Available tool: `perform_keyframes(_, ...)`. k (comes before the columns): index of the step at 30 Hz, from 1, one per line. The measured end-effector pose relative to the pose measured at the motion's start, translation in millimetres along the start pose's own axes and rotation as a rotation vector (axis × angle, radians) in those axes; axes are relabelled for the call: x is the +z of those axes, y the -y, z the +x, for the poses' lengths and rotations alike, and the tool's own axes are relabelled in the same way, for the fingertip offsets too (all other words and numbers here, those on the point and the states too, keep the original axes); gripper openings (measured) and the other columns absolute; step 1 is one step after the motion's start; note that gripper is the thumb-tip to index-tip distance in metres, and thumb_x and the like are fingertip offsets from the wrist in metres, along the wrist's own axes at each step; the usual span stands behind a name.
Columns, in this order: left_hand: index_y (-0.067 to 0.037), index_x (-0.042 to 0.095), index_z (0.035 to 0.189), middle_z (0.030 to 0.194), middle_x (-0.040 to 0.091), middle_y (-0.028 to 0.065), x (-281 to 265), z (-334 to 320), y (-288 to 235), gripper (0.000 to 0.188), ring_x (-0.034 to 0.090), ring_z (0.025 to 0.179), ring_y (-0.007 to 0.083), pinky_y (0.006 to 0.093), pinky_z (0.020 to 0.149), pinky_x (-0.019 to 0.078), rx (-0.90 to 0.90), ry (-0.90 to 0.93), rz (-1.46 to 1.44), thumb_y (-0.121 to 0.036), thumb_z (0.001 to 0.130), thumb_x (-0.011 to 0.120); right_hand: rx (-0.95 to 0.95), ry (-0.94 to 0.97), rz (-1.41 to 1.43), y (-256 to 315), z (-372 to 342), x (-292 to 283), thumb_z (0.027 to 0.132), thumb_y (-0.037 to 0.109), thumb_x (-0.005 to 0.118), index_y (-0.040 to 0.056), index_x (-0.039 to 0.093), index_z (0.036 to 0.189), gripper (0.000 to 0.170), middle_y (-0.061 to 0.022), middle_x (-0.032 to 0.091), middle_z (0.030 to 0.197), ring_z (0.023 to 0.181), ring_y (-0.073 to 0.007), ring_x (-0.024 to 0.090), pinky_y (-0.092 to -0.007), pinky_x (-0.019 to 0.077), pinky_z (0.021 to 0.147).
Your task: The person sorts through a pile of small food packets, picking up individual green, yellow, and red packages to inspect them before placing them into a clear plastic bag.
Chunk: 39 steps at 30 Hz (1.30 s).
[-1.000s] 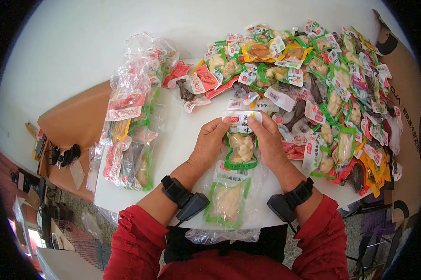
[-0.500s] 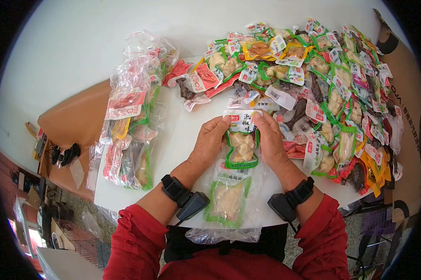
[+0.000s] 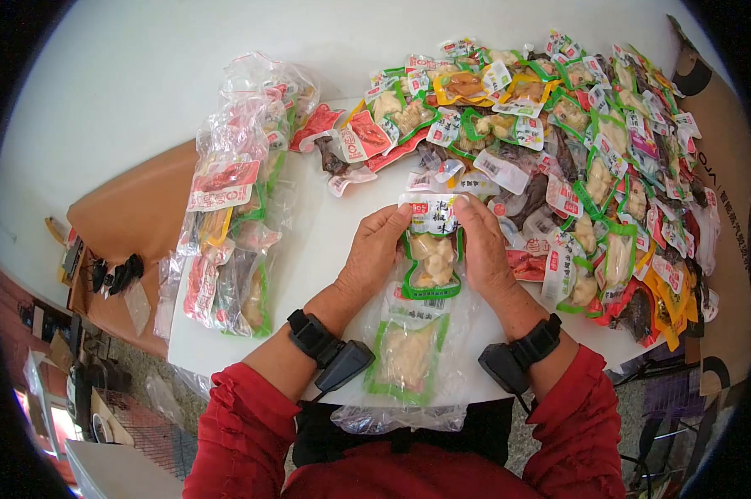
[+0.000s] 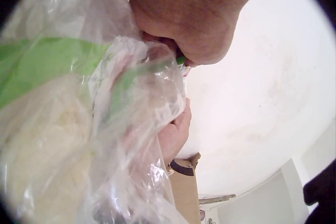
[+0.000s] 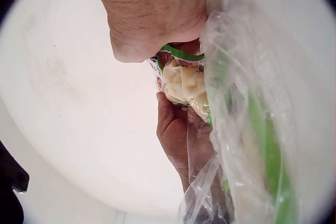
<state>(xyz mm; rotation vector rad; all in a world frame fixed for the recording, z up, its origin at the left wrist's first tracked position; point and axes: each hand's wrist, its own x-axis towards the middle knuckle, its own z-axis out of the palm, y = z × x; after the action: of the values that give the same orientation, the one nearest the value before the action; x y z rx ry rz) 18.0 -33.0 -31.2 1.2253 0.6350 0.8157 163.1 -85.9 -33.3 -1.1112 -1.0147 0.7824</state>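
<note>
Fig.: pouches, 2 o'clock, glossy plastic | bag, 6 o'clock, clear crinkled plastic | box, 3 o'clock, matt cardboard | tabletop, smooth

Your head view looks forward and down from above the near edge of the white table. From close in, one wrist view faces along your left hand, the other along your right hand; all three share the clear bag.

Surroundings, both sides of the tabletop.
Right: brown cardboard, dark printing; purple mesh low down. Left: brown covering with small black items on it; below, reddish wire grid over speckled floor, pale flat panel in the corner.
</note>
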Motion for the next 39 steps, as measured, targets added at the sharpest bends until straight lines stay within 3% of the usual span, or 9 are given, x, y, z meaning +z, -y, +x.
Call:
perform_keyframes(19,-0.009,0.06,0.088,0.065,0.054,-0.0075,2,-1,-1,0.025,0.038,0.049,-0.0012,0.0147,0.042,0.0276,-0.008,-0.016,-0.012,-0.031,0.089,0.047,0.005,-0.005,0.0,7,-3,2,0.089,0.028,0.041,-0.0011,0.053,0.097,0.032,-0.0076,0.054,0.083,0.078,-0.0139,0.048,-0.0263,0.0384,0.075)
perform_keyframes(24,-0.009,0.06,0.09,0.066,0.054,-0.0073,0,1,3,0.025,0.038,0.049,-0.0008,0.0148,0.043,0.0283,0.003,0.002,-0.048,-0.03,0.089,0.047,-0.058,-0.059,-0.143,6,-4,2,0.089,0.027,0.04,-0.0019,0.052,0.095,0.032,-0.0081,0.054,0.081,0.077,-0.0147,0.047,-0.027,0.0386,0.074)
perform_keyframes(30,-0.004,0.057,0.1,0.077,0.057,-0.0037,1,0,-3,0.022,0.04,0.056,0.0002,0.0163,0.048,0.0325,0.028,0.064,0.095,-0.02,0.088,0.049,-0.015,0.01,-0.041,-9,5,-4,0.09,0.028,0.039,-0.0015,0.052,0.092,0.033,-0.0077,0.054,0.08,0.075,-0.0152,0.047,-0.0274,0.0389,0.073)
perform_keyframes(32,-0.002,0.055,0.103,0.086,0.059,-0.0002,1,0,-3,0.02,0.047,0.065,0.002,0.0176,0.055,0.0395,0.052,0.1,0.046,-0.012,0.086,0.05,-0.01,0.009,-0.016,-9,5,-3,0.09,0.028,0.039,-0.0014,0.052,0.092,0.033,-0.0077,0.053,0.08,0.075,-0.0153,0.047,-0.0274,0.0389,0.073)
perform_keyframes(35,-0.007,0.057,0.099,0.082,0.06,-0.0024,5,0,-2,0.017,0.045,0.058,0.0002,0.0153,0.048,0.0347,0.086,0.092,-0.056,-0.011,0.083,0.054,-0.006,0.013,-0.011,-4,3,-2,0.09,0.028,0.039,-0.0013,0.052,0.092,0.033,-0.0077,0.053,0.079,0.074,-0.0154,0.047,-0.0275,0.0389,0.072)
perform_keyframes(39,-0.006,0.057,0.099,0.084,0.061,-0.0014,4,2,2,0.017,0.047,0.06,0.0007,0.016,0.048,0.036,0.085,0.082,-0.072,-0.01,0.083,0.054,-0.013,-0.005,-0.009,0,0,0,0.09,0.029,0.039,-0.0014,0.052,0.093,0.033,-0.0079,0.053,0.079,0.075,-0.0154,0.047,-0.0274,0.0389,0.072)
